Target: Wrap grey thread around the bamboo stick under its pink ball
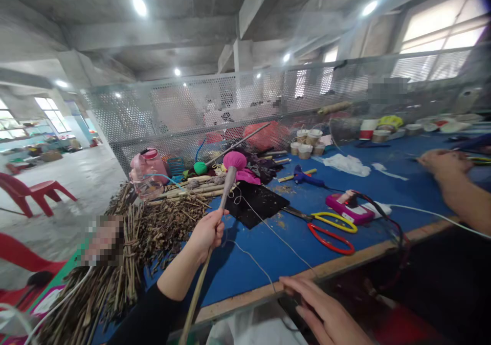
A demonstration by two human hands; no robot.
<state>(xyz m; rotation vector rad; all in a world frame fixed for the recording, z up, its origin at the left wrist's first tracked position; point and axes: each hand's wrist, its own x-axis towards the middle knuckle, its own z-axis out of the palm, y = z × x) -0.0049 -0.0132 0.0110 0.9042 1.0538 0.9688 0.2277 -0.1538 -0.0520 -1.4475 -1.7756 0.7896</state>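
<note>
Head view. Blue-topped table (245,263), with the following on and about it.

Left hand (207,234): near side, left of centre; fingers closed round a stick (227,189), held slantwise over the table. Stick: grey along its far part, pale yellowish on the near side of the fist. At its far end, one magenta ball (235,159).

Right hand (320,306): at the near table edge; fingers stretched out, not clenched. A pale thread (251,257) runs close to its fingertips; whether they touch it cannot be told.

Just beyond the left hand: black sheet (255,207), lying flat. Beside the ball: magenta cloth (247,176). Left of the ball: green ball (200,168), smaller.

To the right of the sheet: scissors (311,220), one handle yellow, one red; blades spread slightly. Farther: blue glue gun (307,177). Right of the scissors: magenta-and-white box (350,210), with cables.

Far right: crumpled white plastic (347,165); group of small tubs (306,144); a co-worker's hand (445,163), its grip unclear.

Left: bundled dry stems (126,253); pink jug (150,173), standing beyond them.

Far edge: perforated metal screen (184,104). Far left, on the floor: red chair (34,194).
</note>
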